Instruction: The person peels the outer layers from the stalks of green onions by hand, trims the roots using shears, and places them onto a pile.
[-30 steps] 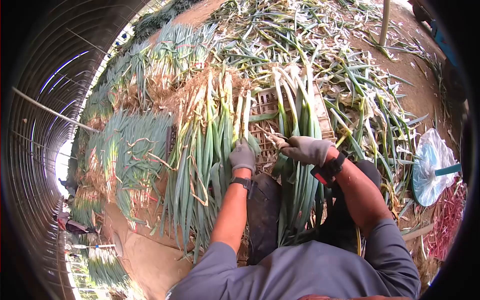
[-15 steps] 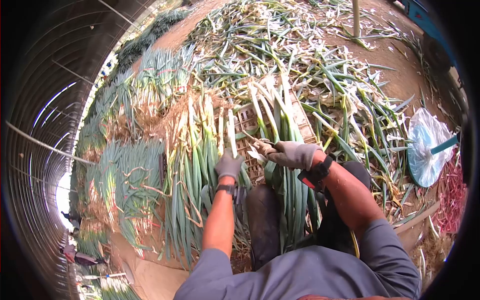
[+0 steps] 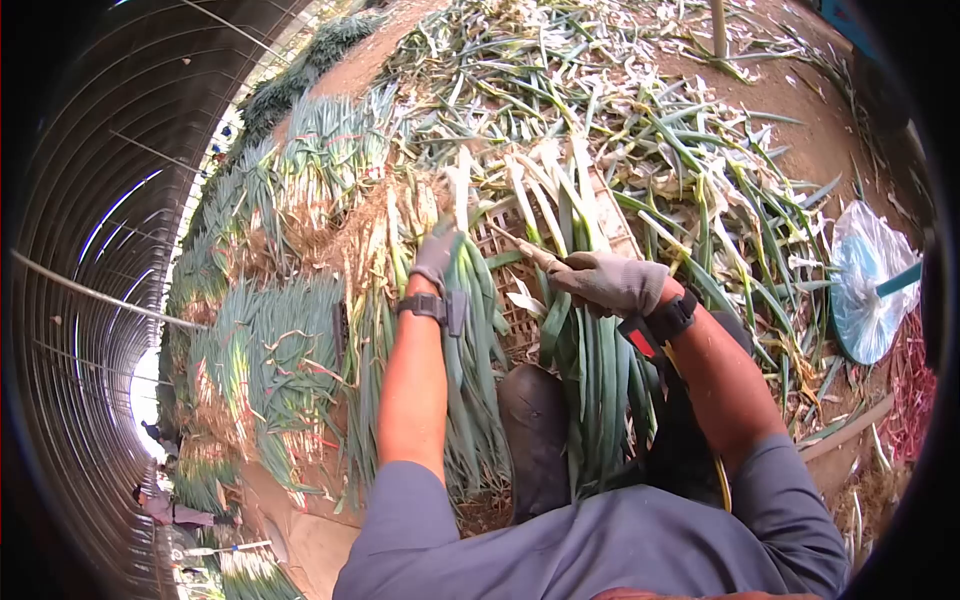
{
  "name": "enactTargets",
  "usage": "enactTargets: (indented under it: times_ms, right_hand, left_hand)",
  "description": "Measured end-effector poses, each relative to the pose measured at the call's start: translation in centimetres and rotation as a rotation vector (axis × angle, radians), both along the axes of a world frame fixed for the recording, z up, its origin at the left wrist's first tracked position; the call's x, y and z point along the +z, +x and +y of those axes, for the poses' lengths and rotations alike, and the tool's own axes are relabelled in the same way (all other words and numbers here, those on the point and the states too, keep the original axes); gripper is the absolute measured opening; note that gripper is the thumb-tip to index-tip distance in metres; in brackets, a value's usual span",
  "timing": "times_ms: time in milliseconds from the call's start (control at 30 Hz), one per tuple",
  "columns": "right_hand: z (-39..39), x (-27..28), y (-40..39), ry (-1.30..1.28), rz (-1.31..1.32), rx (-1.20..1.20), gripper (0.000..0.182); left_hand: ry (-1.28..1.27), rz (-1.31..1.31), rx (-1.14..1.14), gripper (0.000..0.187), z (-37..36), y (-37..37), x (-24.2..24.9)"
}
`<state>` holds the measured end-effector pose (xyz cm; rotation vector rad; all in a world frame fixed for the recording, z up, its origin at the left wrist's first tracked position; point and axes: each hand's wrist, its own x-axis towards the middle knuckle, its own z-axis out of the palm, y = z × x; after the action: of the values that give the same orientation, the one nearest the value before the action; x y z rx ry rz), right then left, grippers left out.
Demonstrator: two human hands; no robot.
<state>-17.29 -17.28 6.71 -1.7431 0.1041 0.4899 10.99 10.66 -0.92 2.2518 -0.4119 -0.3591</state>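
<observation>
My left hand point(image 3: 438, 254), in a grey glove, is closed around a large green onion point(image 3: 461, 190), its white stalk pointing away from me and its leaves hanging back toward me. My right hand point(image 3: 612, 282), also gloved, grips a slim knife-like tool point(image 3: 541, 257) with a pale handle; its thin end points up and left. Right beside that hand, trimmed green onions point(image 3: 575, 200) lie with white ends on a plastic crate point(image 3: 612, 215) and leaves across my lap. Rooted green onions point(image 3: 395, 225) lie left of and under my left hand.
Tied onion bundles point(image 3: 330, 150) stand in rows at the left. Stripped leaves point(image 3: 560, 70) cover the ground ahead and to the right. A plastic-wrapped round object point(image 3: 862, 285) and red strings point(image 3: 912, 390) are at the right. Another person point(image 3: 175, 510) is at the lower left.
My left hand has moved forward and slightly left, carrying the green onion farther from my body. My right hand has shifted a little to the right and still holds the tool.
</observation>
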Motion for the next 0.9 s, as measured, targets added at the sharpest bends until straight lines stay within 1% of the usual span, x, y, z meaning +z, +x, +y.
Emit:
enactTargets:
  times_ms: [33, 100, 133, 167, 233, 267, 300, 367, 467, 500, 533, 567, 600, 700, 733, 800, 900]
  right_hand:
    - [0.1, -0.2, 0.1, -0.029, 0.028, 0.013, 0.055]
    - [0.7, -0.7, 0.3, -0.091, 0.084, 0.054, 0.055]
    - [1.0, -1.4, 0.4, -0.129, 0.079, 0.097, 0.058]
    - [1.3, -2.5, 0.7, -0.156, 0.072, 0.152, 0.058]
    - [1.9, -4.3, 1.2, -0.204, 0.054, 0.260, 0.059]
    - [2.2, -3.9, 1.1, -0.252, 0.062, 0.300, 0.061]
    - [2.5, -3.3, 1.0, -0.272, 0.076, 0.302, 0.061]
    - [3.1, -2.5, 0.7, -0.318, 0.101, 0.302, 0.061]
    - [3.4, -3.1, 1.0, -0.341, 0.032, 0.280, 0.062]
    - [3.6, -3.5, 1.1, -0.350, 0.005, 0.272, 0.062]
    - [3.7, -3.8, 1.1, -0.334, -0.031, 0.225, 0.062]
    - [3.8, -4.1, 1.1, -0.319, -0.072, 0.176, 0.061]
    - [3.8, -4.2, 1.1, -0.303, -0.114, 0.125, 0.061]
    - [4.1, -5.1, 1.0, -0.294, -0.175, 0.082, 0.059]
    - [4.3, -4.5, 0.8, -0.317, -0.144, 0.056, 0.058]
    - [4.4, -6.1, 1.5, -0.358, -0.174, 0.074, 0.060]
    - [4.6, -5.3, 1.9, -0.361, -0.167, 0.033, 0.062]
  left_hand:
    - [-0.058, 0.108, 0.008, 0.061, -0.5, -2.2, -1.4]
    - [-0.180, 0.200, 0.011, 0.068, 1.0, -1.9, -7.6]
    - [-0.008, 0.201, 0.071, 0.072, 0.4, -3.9, -6.8]
    - [-0.015, 0.142, 0.086, 0.074, -0.1, -5.9, -6.4]
    - [0.133, 0.067, 0.110, 0.075, 0.8, -5.4, -9.5]
    - [0.139, 0.081, 0.054, 0.074, 1.2, -5.8, -9.9]
    - [0.128, 0.098, 0.108, 0.072, 1.3, -6.4, -10.5]
    - [0.130, 0.045, 0.066, 0.068, 0.9, -8.4, -9.8]
    - [0.100, 0.010, 0.099, 0.067, 0.0, -9.0, -8.7]
    - [0.086, 0.053, 0.107, 0.066, -0.1, -9.2, -8.1]
    - [0.071, 0.095, 0.117, 0.066, -1.4, -10.6, -4.4]
    - [0.056, 0.132, 0.124, 0.065, -2.3, -10.9, -2.1]
    - [0.106, 0.083, 0.066, 0.071, -1.0, -7.6, -5.7]
    - [0.027, 0.015, 0.015, 0.078, -1.9, -7.2, -4.3]
    - [0.104, 0.043, 0.034, 0.084, -2.2, -6.6, -4.1]
    - [0.086, 0.051, 0.002, 0.082, -2.4, -6.5, -4.2]
    - [0.069, 0.111, -0.035, 0.076, -2.7, -7.4, -3.4]
